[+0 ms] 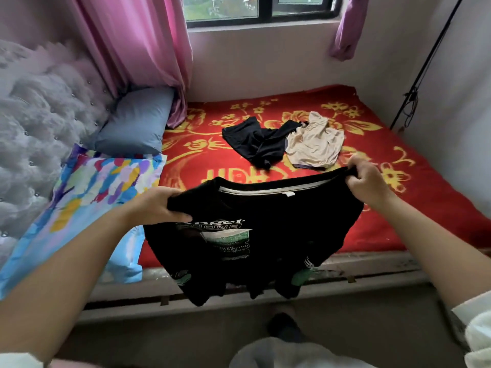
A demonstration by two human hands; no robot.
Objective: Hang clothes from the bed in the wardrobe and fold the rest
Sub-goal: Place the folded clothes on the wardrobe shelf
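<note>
Above the near edge of the bed (pixel 438 208), a black shirt (pixel 265 235) is held up by its shoulders. The left hand (pixel 156 205) is clamped on the left shoulder, with the thumb laid over bunched cloth; the right hand (pixel 368 181) is pinched on the right shoulder, slightly higher and farther. The 2 hands are set well apart, so the collar (pixel 273 188) is stretched between them and the shirt's long axis hangs straight down from that line. The print (pixel 225 237) is turned toward the person. Neither hand is clearly nearer to the cloth, since both grip it; the body of the shirt lies below and between them.

The coming move is judged to turn on this drop: the shirt could be laid flat on the blanket just beyond the hands or carried off for hanging, and which is meant cannot be told.

The hem is bunched and dark against the bed frame, so its edge is hard to make out, and the sleeves cannot be told apart. No wardrobe or hanger is in view. Farther on the blanket, black shorts (pixel 255 142) and a beige top (pixel 313 144) lie touching, not yet sorted. 2 pillows (pixel 135 120) sit at the left.
</note>
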